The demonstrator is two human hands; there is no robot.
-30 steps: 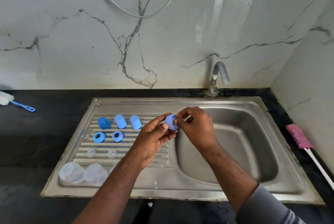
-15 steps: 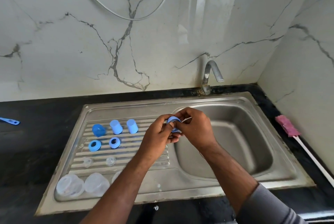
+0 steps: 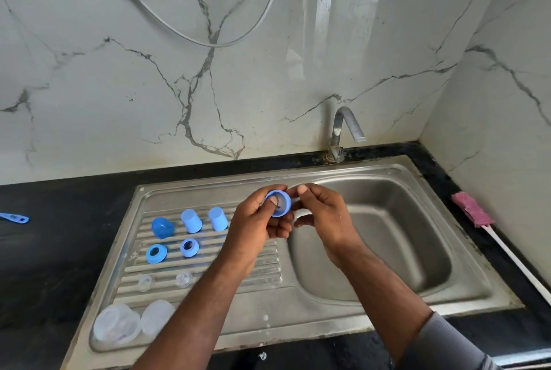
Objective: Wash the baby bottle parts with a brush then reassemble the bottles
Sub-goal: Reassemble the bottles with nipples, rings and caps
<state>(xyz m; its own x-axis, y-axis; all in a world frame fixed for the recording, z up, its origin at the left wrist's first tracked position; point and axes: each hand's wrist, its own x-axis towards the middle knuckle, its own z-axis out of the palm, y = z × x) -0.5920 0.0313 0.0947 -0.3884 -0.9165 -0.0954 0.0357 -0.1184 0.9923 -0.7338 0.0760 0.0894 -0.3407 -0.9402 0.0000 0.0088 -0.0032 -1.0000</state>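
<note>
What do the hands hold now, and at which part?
A blue screw ring: left hand thumb inside its opening, right hand fingertips at its rim.

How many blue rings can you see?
3. Two blue rings lie on the drainboard; left hand and right hand hold the third. More may be hidden.

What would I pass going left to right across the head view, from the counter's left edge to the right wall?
Blue handle → dark blue cap → pale blue cap → left hand holding the blue ring → right hand → pink brush.
</note>
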